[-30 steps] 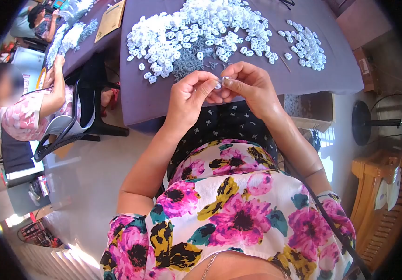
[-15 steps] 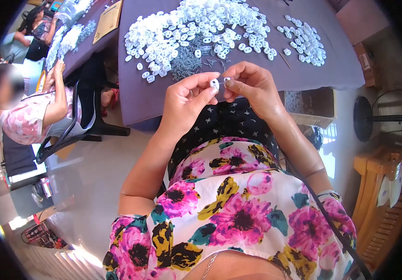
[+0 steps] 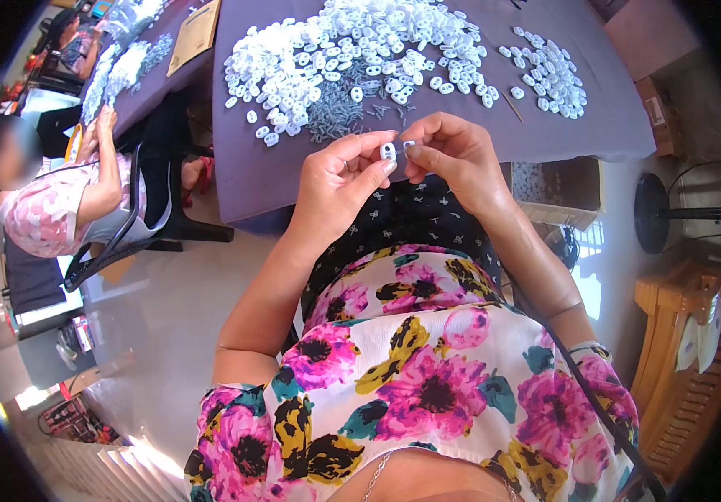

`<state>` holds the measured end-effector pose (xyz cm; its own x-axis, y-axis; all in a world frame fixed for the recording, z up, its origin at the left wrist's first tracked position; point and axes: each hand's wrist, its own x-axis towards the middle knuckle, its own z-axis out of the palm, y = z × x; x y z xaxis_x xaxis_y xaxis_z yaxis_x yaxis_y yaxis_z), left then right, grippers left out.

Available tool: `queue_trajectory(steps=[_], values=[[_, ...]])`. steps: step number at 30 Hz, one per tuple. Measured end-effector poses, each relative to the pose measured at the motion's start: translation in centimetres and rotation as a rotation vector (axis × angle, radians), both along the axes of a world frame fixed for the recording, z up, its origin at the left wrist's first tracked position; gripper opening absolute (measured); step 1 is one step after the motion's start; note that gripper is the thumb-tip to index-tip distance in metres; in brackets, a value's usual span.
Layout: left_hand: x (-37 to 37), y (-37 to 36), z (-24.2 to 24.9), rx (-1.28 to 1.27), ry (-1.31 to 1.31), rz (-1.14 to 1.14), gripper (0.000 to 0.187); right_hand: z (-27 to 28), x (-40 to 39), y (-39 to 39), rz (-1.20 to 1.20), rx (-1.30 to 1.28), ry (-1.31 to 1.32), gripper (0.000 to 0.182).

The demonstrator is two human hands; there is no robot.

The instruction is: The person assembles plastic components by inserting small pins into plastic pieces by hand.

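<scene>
Between thumb and forefinger, my left hand point(image 3: 337, 186) pinches a white oval plastic piece with two holes point(image 3: 388, 151). Close on its right, my right hand point(image 3: 464, 161) pinches a small white piece point(image 3: 409, 144), mostly covered by the fingertips. A thin grey bit shows in the narrow gap between the two pieces. Both hands are above the front edge of the purple-grey cloth-covered table point(image 3: 273, 184). Just beyond them lies a heap of small grey screw-like parts point(image 3: 335, 109), bordered by a large pile of white two-holed pieces point(image 3: 281, 71).
A smaller group of white pieces point(image 3: 554, 79) lies on the right, near a thin brown stick point(image 3: 512, 106). Under the table edge stands an open cardboard box point(image 3: 574, 188). To the left, a person in a pink patterned top point(image 3: 47, 209) sits on a black chair point(image 3: 136, 201).
The white piece in my left hand has turned so both holes face me, and it has shifted slightly right. At the far left, a background person has moved out of view.
</scene>
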<state>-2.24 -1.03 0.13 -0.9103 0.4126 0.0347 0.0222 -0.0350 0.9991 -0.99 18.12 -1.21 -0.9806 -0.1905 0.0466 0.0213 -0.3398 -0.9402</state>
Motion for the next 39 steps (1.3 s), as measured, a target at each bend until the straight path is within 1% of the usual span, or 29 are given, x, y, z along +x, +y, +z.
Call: queue_trajectory(steps=[11, 19, 21, 31, 37, 39], values=[[0.07, 0.19, -0.17, -0.025, -0.016, -0.004, 0.032, -0.39, -0.12, 0.12, -0.034, -0.018, -0.007, 0.011], [0.19, 0.49, -0.44, 0.058, -0.043, 0.038, 0.033, -0.46, 0.00, 0.00, -0.024, -0.020, -0.016, 0.011], [0.12, 0.36, -0.35, 0.050, -0.043, 0.031, 0.033, -0.39, 0.06, 0.04, -0.066, -0.009, -0.025, 0.011], [0.13, 0.48, -0.42, 0.075, -0.056, 0.029, 0.032, -0.55, 0.01, -0.05, -0.041, -0.012, -0.026, 0.011], [0.12, 0.56, -0.65, 0.067, -0.034, 0.038, 0.032, -0.38, 0.16, -0.09, -0.041, 0.030, -0.010, 0.011], [0.09, 0.51, -0.67, 0.053, -0.021, 0.042, 0.031, -0.04, 0.23, -0.09, -0.008, 0.030, -0.031, 0.010]])
